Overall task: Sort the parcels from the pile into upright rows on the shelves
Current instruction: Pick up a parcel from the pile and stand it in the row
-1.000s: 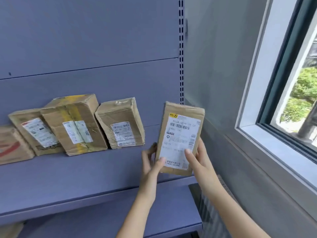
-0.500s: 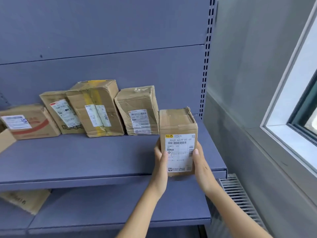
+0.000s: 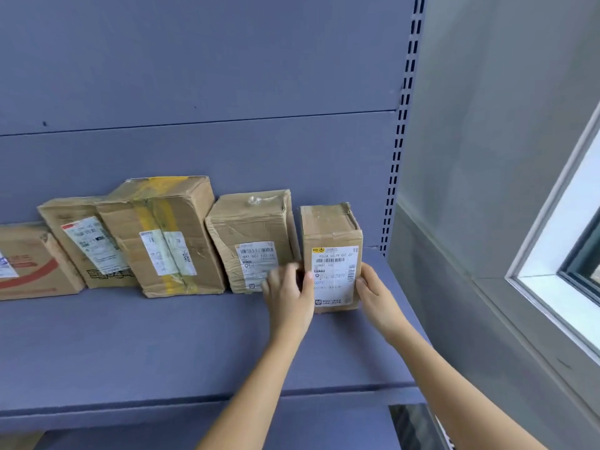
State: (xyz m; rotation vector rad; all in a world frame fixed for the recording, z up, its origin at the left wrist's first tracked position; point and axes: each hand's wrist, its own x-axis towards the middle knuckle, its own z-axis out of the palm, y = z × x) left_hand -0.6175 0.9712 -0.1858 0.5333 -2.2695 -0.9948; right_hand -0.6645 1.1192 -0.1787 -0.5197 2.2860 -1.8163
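We record a small cardboard parcel (image 3: pixel 331 241) standing upright on the blue-grey shelf (image 3: pixel 162 345), its white shipping label facing us. It is the rightmost item there, just beside a creased brown box (image 3: pixel 250 228); we cannot tell whether the two touch. The left hand (image 3: pixel 287 295) grips the parcel's left edge, fingers curled and somewhat blurred. The right hand (image 3: pixel 376 295) holds the right edge, thumb on the front, fingers hidden behind. A slotted upright (image 3: pixel 402 125) rises behind the parcel.
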